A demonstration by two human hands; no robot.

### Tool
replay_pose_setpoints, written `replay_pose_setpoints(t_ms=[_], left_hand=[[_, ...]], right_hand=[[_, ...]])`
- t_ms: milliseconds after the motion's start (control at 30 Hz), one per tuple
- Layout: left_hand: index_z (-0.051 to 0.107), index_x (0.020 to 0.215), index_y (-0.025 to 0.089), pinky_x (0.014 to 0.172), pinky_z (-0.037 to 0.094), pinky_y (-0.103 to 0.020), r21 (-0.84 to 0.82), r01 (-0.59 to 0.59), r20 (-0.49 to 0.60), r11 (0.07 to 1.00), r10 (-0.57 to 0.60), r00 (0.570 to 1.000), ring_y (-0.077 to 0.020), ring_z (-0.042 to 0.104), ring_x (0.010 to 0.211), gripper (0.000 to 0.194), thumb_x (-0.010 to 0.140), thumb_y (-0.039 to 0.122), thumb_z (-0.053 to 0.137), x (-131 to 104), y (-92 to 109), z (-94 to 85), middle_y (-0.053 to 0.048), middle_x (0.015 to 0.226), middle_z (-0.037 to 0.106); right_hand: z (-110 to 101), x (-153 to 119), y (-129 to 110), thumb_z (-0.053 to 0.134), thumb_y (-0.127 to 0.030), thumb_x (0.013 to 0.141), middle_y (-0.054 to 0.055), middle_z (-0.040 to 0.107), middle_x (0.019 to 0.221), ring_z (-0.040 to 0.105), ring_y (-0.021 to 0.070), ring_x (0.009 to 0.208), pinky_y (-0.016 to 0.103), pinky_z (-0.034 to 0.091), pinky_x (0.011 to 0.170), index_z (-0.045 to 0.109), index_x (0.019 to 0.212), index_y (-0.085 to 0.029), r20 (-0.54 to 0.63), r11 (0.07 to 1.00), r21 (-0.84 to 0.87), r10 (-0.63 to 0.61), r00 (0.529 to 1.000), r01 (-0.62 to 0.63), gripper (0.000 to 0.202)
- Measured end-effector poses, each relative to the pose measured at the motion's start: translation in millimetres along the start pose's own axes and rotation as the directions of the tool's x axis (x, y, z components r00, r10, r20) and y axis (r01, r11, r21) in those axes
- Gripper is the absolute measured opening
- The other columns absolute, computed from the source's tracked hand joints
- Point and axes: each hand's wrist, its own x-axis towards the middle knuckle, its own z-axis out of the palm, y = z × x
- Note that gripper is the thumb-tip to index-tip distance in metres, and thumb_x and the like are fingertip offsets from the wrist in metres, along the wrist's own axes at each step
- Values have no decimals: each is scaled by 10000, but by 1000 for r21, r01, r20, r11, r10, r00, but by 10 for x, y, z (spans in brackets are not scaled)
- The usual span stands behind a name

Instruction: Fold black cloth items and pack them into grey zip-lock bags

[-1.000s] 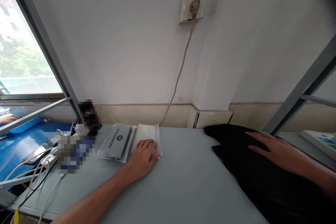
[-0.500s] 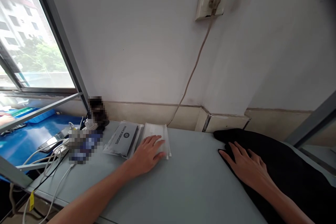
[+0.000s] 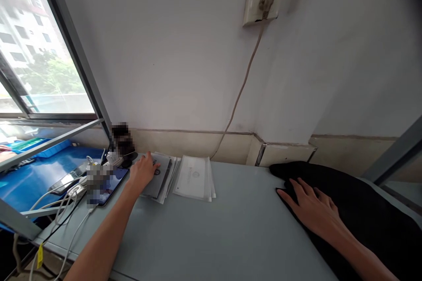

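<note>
My left hand point(image 3: 143, 173) rests on the upper left part of a grey packet printed with a round logo point(image 3: 158, 181), its finger and thumb apart. This packet tops a stack of thin packets in clear sleeves; the hand hides part of the print. Just right of it lies a second stack of frosted white zip bags point(image 3: 193, 178), with no hand on it. On the right side of the table, my right hand point(image 3: 311, 206) lies flat with fingers spread on a black cloth item point(image 3: 359, 210), whose full shape runs out of view.
A phone point(image 3: 114, 186) on a white cable lies left of the packets, beside a power strip point(image 3: 78, 189) and tangled cords. Grey metal frame bars point(image 3: 398, 153) flank the grey table point(image 3: 231, 232). Behind it, a cord point(image 3: 242, 88) hangs from a wall socket point(image 3: 264, 1).
My left hand has moved left from the white zip bags to the grey packet, uncovering the bags. My right hand stays on the black cloth.
</note>
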Motion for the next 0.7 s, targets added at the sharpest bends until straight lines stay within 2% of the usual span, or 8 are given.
replay_pose_setpoints(t_ms=[167, 233, 300, 400, 500, 567, 633, 700], left_hand=[[429, 1439, 87, 871, 528, -422, -31, -9, -71, 999, 7, 997, -406, 634, 1212, 538, 985, 337, 571, -17, 61, -115, -257, 1311, 626], [370, 1493, 78, 914, 522, -416, -161, 2, -116, 987, -21, 993, -398, 611, 1261, 637, 956, 317, 615, -4, 46, -197, -263, 1365, 606], [427, 1463, 93, 915, 533, -397, -385, 9, -87, 923, -46, 995, -380, 635, 1236, 639, 935, 375, 652, 2, 10, -311, -236, 1319, 652], [604, 1278, 152, 802, 588, -371, -756, 39, 107, 653, 65, 992, -339, 724, 1047, 571, 893, 565, 683, -48, -4, -494, -146, 1138, 747], [622, 1235, 197, 755, 621, -376, -942, 123, 209, 314, 257, 943, -300, 749, 934, 611, 823, 630, 751, -184, 145, -561, -90, 1055, 765], [607, 1204, 209, 768, 623, -378, -974, 171, 213, 150, 338, 917, -279, 746, 913, 593, 797, 596, 798, -311, 349, -493, -72, 1030, 755], [594, 1160, 208, 789, 611, -367, -974, 220, 219, 44, 400, 890, -258, 734, 916, 556, 788, 543, 835, -461, 597, -350, -75, 1043, 736], [576, 1147, 212, 806, 588, -349, -966, 260, 225, -13, 457, 861, -242, 714, 949, 542, 787, 507, 854, -620, 830, -177, -74, 1071, 711]], right_hand=[[7, -10, -7, 187, -764, 930, 189, 400, 1644, 374, 525, 1445, 673, 337, 1153, 466, 1541, -118, -2, 1000, -9, -3, 1000, 3, 932], [32, 2, 16, 201, -767, 929, 190, 376, 1656, 363, 528, 1454, 675, 326, 1161, 451, 1552, -117, 19, 1000, -3, -4, 1000, 4, 934], [49, 15, 34, 217, -765, 927, 190, 368, 1660, 341, 537, 1466, 682, 313, 1169, 448, 1554, -116, 36, 1000, 6, 4, 999, -5, 931], [-33, -3, -25, 238, -744, 925, 223, 358, 1653, 229, 579, 1500, 737, 303, 1144, 455, 1541, -77, -20, 999, 40, -20, 1000, 21, 933], [-330, -121, -301, 260, -704, 956, 228, 396, 1625, 257, 538, 1505, 727, 328, 1137, 480, 1515, -104, -140, 961, 182, -182, 973, 207, 849], [-599, -259, -609, 366, -690, 980, 155, 580, 1476, 531, 418, 1343, 579, 468, 1089, 562, 1436, -253, 1, 855, 446, -294, 956, 263, 661], [-832, -408, -954, 390, -673, 1005, 121, 683, 1298, 650, 336, 1168, 477, 555, 981, 599, 1362, -299, 206, 670, 732, -393, 896, 126, 558], [-962, -526, -1259, 395, -676, 1011, 102, 698, 1187, 676, 295, 1066, 413, 593, 873, 587, 1338, -287, 277, 468, 883, -485, 830, -22, 544]])
